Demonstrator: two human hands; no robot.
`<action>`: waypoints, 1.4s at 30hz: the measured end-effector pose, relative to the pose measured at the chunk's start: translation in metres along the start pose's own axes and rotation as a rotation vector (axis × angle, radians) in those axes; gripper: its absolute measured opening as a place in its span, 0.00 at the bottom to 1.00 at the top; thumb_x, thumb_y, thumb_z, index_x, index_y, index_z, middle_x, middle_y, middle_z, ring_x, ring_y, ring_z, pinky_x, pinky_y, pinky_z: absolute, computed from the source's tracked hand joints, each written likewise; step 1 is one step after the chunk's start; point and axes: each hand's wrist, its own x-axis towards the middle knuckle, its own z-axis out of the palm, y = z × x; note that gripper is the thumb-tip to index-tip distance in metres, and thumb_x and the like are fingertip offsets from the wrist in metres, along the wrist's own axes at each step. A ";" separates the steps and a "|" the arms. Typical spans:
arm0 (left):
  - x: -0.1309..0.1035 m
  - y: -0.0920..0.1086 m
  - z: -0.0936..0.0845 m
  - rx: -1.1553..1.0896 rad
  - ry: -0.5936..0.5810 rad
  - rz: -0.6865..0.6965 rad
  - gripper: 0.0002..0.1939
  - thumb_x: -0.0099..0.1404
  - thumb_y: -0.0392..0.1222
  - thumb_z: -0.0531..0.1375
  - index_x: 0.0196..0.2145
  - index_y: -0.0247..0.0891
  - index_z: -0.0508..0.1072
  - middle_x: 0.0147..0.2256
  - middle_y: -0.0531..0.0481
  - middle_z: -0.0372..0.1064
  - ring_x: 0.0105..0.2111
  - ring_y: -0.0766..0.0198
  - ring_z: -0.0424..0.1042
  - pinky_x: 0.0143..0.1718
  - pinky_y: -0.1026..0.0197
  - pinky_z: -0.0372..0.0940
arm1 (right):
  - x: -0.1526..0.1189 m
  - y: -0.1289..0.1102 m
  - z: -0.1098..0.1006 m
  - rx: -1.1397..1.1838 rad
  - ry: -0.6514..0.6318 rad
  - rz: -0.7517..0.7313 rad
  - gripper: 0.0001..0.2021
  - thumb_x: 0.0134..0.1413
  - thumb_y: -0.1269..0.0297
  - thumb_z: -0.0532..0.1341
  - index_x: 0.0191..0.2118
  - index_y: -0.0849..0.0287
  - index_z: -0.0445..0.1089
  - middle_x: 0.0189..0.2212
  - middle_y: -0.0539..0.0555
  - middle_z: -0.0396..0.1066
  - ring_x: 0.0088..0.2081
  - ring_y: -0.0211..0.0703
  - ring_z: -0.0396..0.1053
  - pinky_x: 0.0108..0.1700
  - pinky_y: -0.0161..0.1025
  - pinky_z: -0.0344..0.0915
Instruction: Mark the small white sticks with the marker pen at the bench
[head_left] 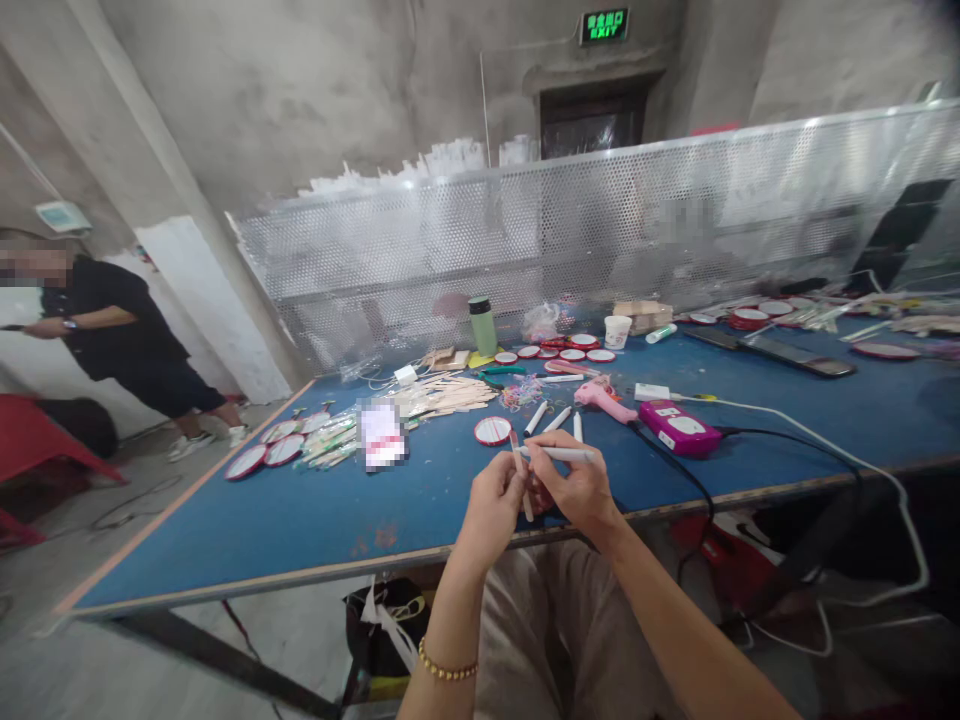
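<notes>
"Where is the wooden stick [516, 455]?"

"Pinched in the left hand [495, 492], near the table's front edge, tilted, with its top end leaning away from the person. The thumb and fingers press together on it."

"And the right hand [579, 484]?"

"Gripping a white marker pen [562, 454], held almost level, its point aimed at the stick's upper part. Whether it touches, I can't tell."

"How far along would you say it is?"

"Partway through this one, I'd judge. The stick's top looks reddish, but any fresh mark is too small to make out."

"What's left?"

"Possibly plenty: a heap of pale sticks [457, 394] lies farther back on the blue table [300, 545], apparently unmarked. Three more pens [557, 419] lie just beyond the hands, beside a red-rimmed disc [493, 431]. I see no clearly finished pile of sticks."
</notes>
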 end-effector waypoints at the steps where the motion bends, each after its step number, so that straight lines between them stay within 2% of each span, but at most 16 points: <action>1: 0.000 -0.001 0.000 0.006 -0.001 -0.003 0.19 0.61 0.57 0.59 0.36 0.35 0.69 0.28 0.52 0.68 0.26 0.64 0.69 0.29 0.61 0.68 | 0.000 0.000 0.000 -0.001 0.001 -0.009 0.08 0.57 0.65 0.57 0.30 0.58 0.73 0.25 0.51 0.75 0.27 0.40 0.73 0.31 0.34 0.69; 12: 0.000 -0.001 0.000 0.001 -0.005 -0.002 0.19 0.61 0.56 0.59 0.36 0.35 0.68 0.27 0.52 0.67 0.25 0.64 0.69 0.29 0.60 0.68 | 0.000 0.000 0.000 -0.013 -0.021 0.004 0.08 0.58 0.65 0.57 0.31 0.57 0.73 0.25 0.51 0.75 0.27 0.40 0.73 0.30 0.34 0.69; 18: 0.000 -0.003 -0.001 -0.026 -0.004 -0.015 0.19 0.61 0.56 0.59 0.36 0.35 0.67 0.27 0.52 0.67 0.25 0.65 0.70 0.30 0.59 0.70 | 0.001 -0.001 0.000 -0.010 0.029 -0.018 0.08 0.57 0.66 0.57 0.30 0.57 0.73 0.24 0.51 0.74 0.27 0.40 0.73 0.31 0.35 0.70; 42: 0.001 -0.004 -0.001 0.025 0.004 0.006 0.19 0.61 0.55 0.59 0.37 0.35 0.69 0.27 0.51 0.68 0.26 0.64 0.70 0.29 0.60 0.68 | 0.001 -0.001 0.000 -0.030 -0.013 -0.008 0.08 0.57 0.65 0.57 0.30 0.58 0.72 0.25 0.51 0.75 0.27 0.40 0.73 0.31 0.34 0.69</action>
